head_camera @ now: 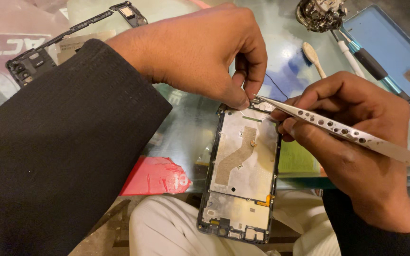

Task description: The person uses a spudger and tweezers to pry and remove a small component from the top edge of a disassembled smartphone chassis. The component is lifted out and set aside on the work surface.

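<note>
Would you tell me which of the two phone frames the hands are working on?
The silver-plated phone frame propped at the glass table's edge, pinched by the left hand and touched by the right hand's metal tweezers. The black frame lies untouched, far left.

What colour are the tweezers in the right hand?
Silver metal tweezers, with a row of holes; head view.

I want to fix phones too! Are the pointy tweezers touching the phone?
Cannot tell. In the head view the tweezers tip reaches the phone frame top edge beside the left hand fingertips, but contact or a gap is not plain.
</note>
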